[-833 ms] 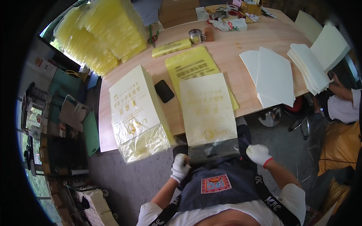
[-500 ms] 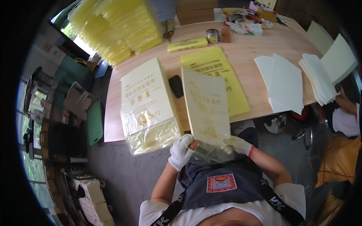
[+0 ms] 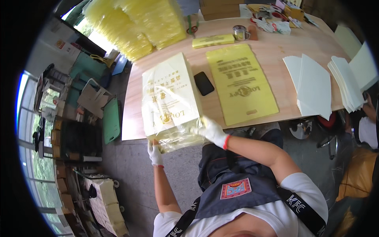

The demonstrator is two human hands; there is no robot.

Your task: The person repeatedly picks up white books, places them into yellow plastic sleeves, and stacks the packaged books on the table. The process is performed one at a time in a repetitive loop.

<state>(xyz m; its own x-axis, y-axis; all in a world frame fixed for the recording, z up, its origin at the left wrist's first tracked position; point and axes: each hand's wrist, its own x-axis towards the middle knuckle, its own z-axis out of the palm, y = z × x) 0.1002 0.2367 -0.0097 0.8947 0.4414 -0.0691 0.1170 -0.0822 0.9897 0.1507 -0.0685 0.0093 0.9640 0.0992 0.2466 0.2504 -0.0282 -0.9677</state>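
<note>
A thick stack of cream paper packs (image 3: 169, 85) printed in gold, in clear plastic, lies at the table's left part, its loose plastic bag end (image 3: 173, 138) hanging over the front edge. My left hand (image 3: 155, 154), in a white knit glove, is closed on the near left corner of that bag end, its fingertips partly hidden. At the near right corner my gloved right hand (image 3: 213, 131) touches the plastic, thumb and fingers stretched out and apart. Right of the stack lie a black phone (image 3: 204, 83) and a flat yellow printed bag (image 3: 241, 89).
A tall pile of yellow plastic bags (image 3: 136, 27) stands at the far left. Behind the yellow bag are a folded yellow pack (image 3: 213, 40), a metal mug (image 3: 239, 33) and scissors (image 3: 192, 30). White sheets (image 3: 314, 87) lie right, near another person's hand (image 3: 369, 106).
The paper pack held upright between both hands has been laid on the stack at left. Both hands moved left to the stack's bag end. Phone and yellow bag now show fully.
</note>
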